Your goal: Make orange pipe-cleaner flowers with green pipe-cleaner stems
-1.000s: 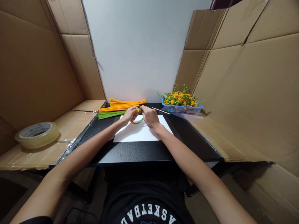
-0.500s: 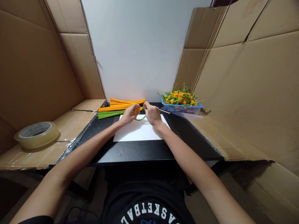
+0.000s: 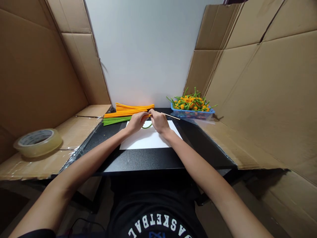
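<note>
Over a white sheet of paper [image 3: 146,141] my two hands meet with closed fingers. My left hand [image 3: 136,123] pinches an orange pipe cleaner [image 3: 149,115], of which only a small bit shows between the fingertips. My right hand [image 3: 159,122] grips the same piece from the other side. A green pipe cleaner [image 3: 147,127] curves below, between both hands; its ends are hidden by the fingers. Behind my right hand a thin pale stick [image 3: 172,116] lies slantwise on the black table [image 3: 138,162].
Orange pipe cleaners [image 3: 135,107] and green pipe cleaners [image 3: 116,120] lie in bundles at the back left. At the back right, a blue basket [image 3: 193,114] holds many orange-and-green pieces. A tape roll [image 3: 38,142] rests on cardboard at left. Cardboard walls [image 3: 267,82] flank the table.
My hands have drawn closer together, and my fingers now cover most of the orange piece. Less of the green pipe cleaner shows, while more of the pale stick is uncovered.
</note>
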`<state>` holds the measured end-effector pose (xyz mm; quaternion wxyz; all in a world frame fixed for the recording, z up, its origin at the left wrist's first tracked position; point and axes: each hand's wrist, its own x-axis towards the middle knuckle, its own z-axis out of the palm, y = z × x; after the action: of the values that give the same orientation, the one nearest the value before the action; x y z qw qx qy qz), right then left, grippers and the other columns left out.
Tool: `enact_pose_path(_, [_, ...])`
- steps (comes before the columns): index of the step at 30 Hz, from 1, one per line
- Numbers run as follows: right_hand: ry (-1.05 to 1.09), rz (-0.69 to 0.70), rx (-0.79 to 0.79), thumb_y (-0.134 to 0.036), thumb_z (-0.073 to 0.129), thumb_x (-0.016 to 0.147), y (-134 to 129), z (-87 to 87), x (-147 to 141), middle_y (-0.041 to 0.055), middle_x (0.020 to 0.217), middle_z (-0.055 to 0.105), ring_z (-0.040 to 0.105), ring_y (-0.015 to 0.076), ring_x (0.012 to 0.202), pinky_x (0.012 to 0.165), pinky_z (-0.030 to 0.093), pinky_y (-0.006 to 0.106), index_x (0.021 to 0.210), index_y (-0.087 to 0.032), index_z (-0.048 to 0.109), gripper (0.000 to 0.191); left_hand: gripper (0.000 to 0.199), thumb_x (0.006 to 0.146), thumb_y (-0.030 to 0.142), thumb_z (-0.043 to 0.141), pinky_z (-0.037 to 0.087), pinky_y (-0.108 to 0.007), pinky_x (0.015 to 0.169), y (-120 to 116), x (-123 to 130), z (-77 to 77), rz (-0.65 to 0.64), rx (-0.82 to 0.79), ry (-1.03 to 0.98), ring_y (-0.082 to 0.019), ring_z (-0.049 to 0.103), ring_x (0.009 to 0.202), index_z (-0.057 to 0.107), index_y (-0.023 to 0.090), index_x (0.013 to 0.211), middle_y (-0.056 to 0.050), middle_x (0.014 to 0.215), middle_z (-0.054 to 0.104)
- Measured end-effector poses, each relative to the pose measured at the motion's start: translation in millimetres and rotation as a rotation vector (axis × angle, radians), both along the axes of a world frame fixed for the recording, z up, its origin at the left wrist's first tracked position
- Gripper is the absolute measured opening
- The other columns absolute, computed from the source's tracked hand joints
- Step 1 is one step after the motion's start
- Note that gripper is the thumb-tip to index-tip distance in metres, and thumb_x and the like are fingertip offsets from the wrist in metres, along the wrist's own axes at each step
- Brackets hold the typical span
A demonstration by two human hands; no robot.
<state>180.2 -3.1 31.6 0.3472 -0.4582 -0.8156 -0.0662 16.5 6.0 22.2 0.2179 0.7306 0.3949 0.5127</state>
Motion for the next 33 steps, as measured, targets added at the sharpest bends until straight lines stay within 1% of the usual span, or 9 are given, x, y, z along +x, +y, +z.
enact_pose_path(4, [0.306,-0.026,-0.07,-0.012,0.06,0.088,3,-3.9,-3,0.0063,0.091,0.075,0.071,0.0201,0.081,0.076,0.048,0.027,0.111,-0.018,0.061,0.024,0.013,0.079,0.013,0.07,0.038,-0.02,0.067,2,0,-0.4,0.1,0.068,-0.003,-0.014,0.054,0.066,0.074,0.019,0.09,-0.001,0.073,0.067])
enact_pose_path(7, [0.396,-0.059,-0.101,-0.012,0.059,0.086,6,-5.8,-2,0.0061,0.086,0.076,0.071,0.0202,0.078,0.075,0.05,0.028,0.102,-0.018,0.066,0.018,0.013,0.08,0.015,0.071,0.039,-0.021,0.068,3,0,-1.4,0.138,0.114,-0.004,-0.014,0.055,0.068,0.074,0.019,0.092,-0.002,0.078,0.069])
enact_pose_path(9, [0.398,-0.058,-0.076,-0.013,0.056,0.089,7,-5.5,0,0.0069,0.088,0.077,0.072,0.0205,0.08,0.077,0.051,0.029,0.096,-0.019,0.069,0.016,0.014,0.079,0.014,0.072,0.041,-0.022,0.071,3,0,-1.3,0.127,0.106,-0.017,-0.015,0.057,0.073,0.074,0.019,0.091,-0.003,0.084,0.071])
enact_pose_path(11, [0.388,-0.05,-0.041,-0.016,0.055,0.09,7,-3.9,3,0.0069,0.088,0.078,0.072,0.0207,0.08,0.078,0.051,0.03,0.095,-0.019,0.072,0.018,0.015,0.078,0.012,0.072,0.042,-0.022,0.074,3,-1,-0.5,0.113,0.107,-0.002,-0.016,0.057,0.077,0.075,0.02,0.091,-0.004,0.087,0.071])
enact_pose_path(16, [0.376,-0.053,0.0,-0.017,0.054,0.092,6,-0.3,4,0.0067,0.086,0.077,0.07,0.0203,0.077,0.077,0.049,0.029,0.097,-0.019,0.075,0.022,0.018,0.082,0.01,0.067,0.044,-0.024,0.08,4,-5,0.3,0.134,0.202,0.152,-0.017,0.059,0.081,0.076,0.021,0.093,-0.005,0.088,0.069])
enact_pose_path(21, [0.382,-0.056,0.03,-0.017,0.05,0.093,7,-0.7,4,0.008,0.088,0.077,0.069,0.0204,0.077,0.076,0.047,0.029,0.098,-0.018,0.075,0.025,0.016,0.086,0.016,0.067,0.045,-0.025,0.079,10,-7,-4.0,0.161,0.272,0.236,-0.016,0.061,0.076,0.076,0.021,0.098,-0.006,0.088,0.072])
enact_pose_path(25, [0.399,-0.046,0.056,-0.015,0.05,0.091,9,-2.3,5,0.0084,0.084,0.076,0.067,0.021,0.074,0.075,0.047,0.029,0.096,-0.017,0.075,0.026,0.016,0.089,0.018,0.064,0.048,-0.027,0.076,15,-8,-8.5,0.201,0.335,0.347,-0.017,0.065,0.074,0.075,0.017,0.101,-0.008,0.091,0.076])
enact_pose_path(29, [0.424,-0.046,0.072,-0.013,0.05,0.089,12,-3.3,7,0.0081,0.082,0.075,0.066,0.0211,0.072,0.074,0.046,0.03,0.095,-0.017,0.075,0.026,0.021,0.095,0.022,0.057,0.05,-0.028,0.074,19,-11,-13.3,0.204,0.399,0.416,-0.018,0.068,0.077,0.073,0.014,0.105,-0.009,0.094,0.077])
enact_pose_path(33, [0.414,-0.023,0.057,-0.013,0.052,0.087,13,-3.6,9,0.0077,0.081,0.075,0.066,0.021,0.071,0.073,0.046,0.029,0.093,-0.017,0.076,0.024,0.022,0.097,0.025,0.055,0.053,-0.028,0.075,21,-13,-16.4,0.196,0.429,0.42,-0.018,0.07,0.081,0.073,0.016,0.106,-0.008,0.097,0.077])
